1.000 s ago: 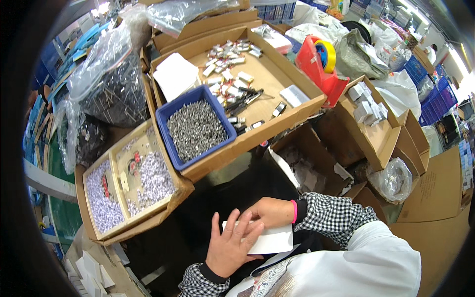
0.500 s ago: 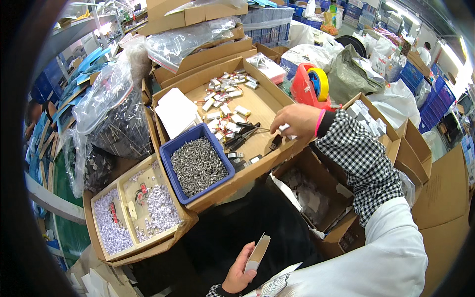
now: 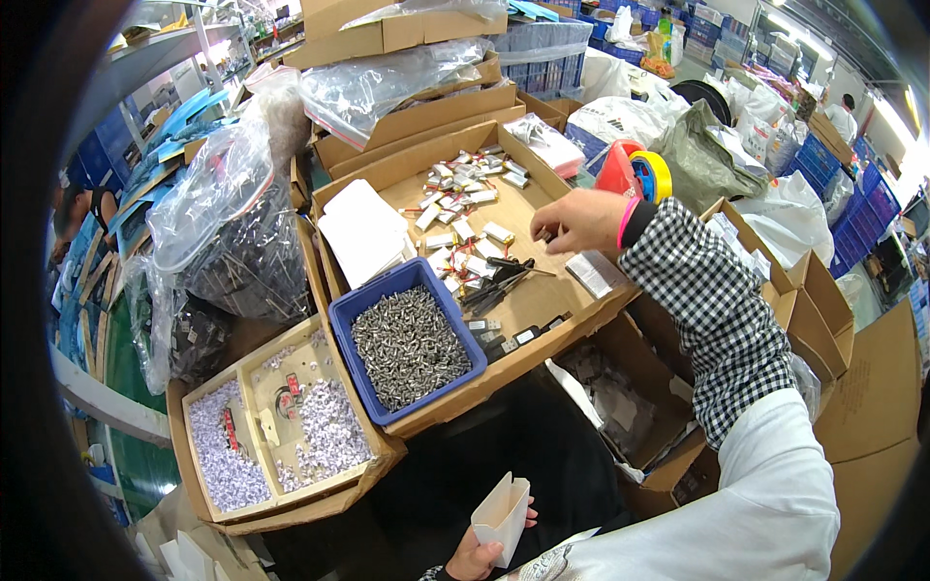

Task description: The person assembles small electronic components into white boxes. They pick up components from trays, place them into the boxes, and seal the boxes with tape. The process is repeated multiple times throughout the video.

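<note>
My left hand [image 3: 473, 559], low in the middle, grips a small white carton [image 3: 502, 515] with its open end up. Over the right part of a shallow cardboard tray [image 3: 518, 208], my right hand [image 3: 586, 221] has its fingertips pinched together; a small dark bit shows at them, too small to name. Just below that hand a flat white-grey box [image 3: 594, 274] lies in the tray. To its left are dark-handled screwdrivers [image 3: 501, 279] and small black electronic pieces [image 3: 528, 335]. Silver battery cells with red wires [image 3: 467, 181] are scattered farther back.
A blue bin [image 3: 434, 395] of small metal parts sits at the tray's left front. Beside it is a divided wooden tray [image 3: 254, 407] with small pale pieces. White sheets [image 3: 363, 232] lie behind the bin. A red tape dispenser [image 3: 615, 167] and open cartons [image 3: 635, 387] stand right.
My right hand has lifted slightly away from the tray's near edge, and the flat box under it now shows. My left hand has turned the white carton, its opening facing up.
</note>
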`<state>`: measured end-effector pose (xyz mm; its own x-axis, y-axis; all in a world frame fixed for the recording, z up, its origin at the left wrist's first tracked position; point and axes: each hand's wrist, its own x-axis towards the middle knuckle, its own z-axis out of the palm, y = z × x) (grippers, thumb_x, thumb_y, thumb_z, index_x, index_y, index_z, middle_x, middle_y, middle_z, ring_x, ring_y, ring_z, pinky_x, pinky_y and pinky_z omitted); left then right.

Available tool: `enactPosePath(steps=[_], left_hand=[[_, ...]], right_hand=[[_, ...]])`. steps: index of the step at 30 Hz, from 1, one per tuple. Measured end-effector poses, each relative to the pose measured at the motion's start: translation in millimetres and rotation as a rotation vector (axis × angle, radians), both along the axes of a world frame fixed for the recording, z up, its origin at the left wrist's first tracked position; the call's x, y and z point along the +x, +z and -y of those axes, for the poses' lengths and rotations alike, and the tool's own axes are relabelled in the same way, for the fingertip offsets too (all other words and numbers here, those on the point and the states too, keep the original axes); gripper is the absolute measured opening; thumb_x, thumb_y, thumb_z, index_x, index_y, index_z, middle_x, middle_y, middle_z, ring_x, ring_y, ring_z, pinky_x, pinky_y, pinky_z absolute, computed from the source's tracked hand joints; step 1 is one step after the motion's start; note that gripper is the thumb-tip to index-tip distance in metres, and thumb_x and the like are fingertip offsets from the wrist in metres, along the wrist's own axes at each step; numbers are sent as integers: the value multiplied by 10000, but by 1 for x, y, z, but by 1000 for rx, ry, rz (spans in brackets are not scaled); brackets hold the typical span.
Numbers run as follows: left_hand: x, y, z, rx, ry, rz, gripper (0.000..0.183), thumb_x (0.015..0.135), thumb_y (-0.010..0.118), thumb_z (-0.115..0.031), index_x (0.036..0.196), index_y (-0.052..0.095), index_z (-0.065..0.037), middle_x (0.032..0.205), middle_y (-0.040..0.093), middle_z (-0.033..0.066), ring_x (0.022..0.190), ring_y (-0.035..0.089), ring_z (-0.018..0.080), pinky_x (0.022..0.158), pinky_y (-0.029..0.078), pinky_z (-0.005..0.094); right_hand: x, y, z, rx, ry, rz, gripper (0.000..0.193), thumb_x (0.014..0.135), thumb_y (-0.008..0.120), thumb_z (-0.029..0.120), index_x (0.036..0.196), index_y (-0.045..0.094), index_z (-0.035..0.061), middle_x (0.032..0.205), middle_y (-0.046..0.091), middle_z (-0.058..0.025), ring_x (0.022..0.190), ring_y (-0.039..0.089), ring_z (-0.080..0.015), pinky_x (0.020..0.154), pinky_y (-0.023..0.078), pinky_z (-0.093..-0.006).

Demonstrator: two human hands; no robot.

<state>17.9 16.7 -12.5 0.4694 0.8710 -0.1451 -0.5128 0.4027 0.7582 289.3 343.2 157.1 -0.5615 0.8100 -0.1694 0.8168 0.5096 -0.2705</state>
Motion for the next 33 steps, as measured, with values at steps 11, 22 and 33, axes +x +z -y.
enactPosePath(steps=[11,22,33], left_hand=[[-11,-8,-10,-118,75,99,1121,652,725,-636,1434,238,2,1230,537,134,1004,582,213,871,487,344],[-21,-22,-3,-49,31,155,1026,713,700,-593,1411,271,24,1247,522,151,1068,557,231,924,456,354],[-17,-11,-1,-103,72,130,1012,717,703,-577,1407,275,28,1253,517,157,1075,554,233,927,454,357]], right_hand=[[3,4,20,-217,37,103,300,785,642,280,993,653,63,876,672,-115,818,653,-270,768,506,-338],[23,-10,24,33,25,332,241,780,621,172,989,628,51,930,638,-128,907,614,-302,799,483,-391],[33,27,25,3,108,355,295,741,696,130,1022,625,69,965,594,-116,993,559,-292,814,464,-403]])
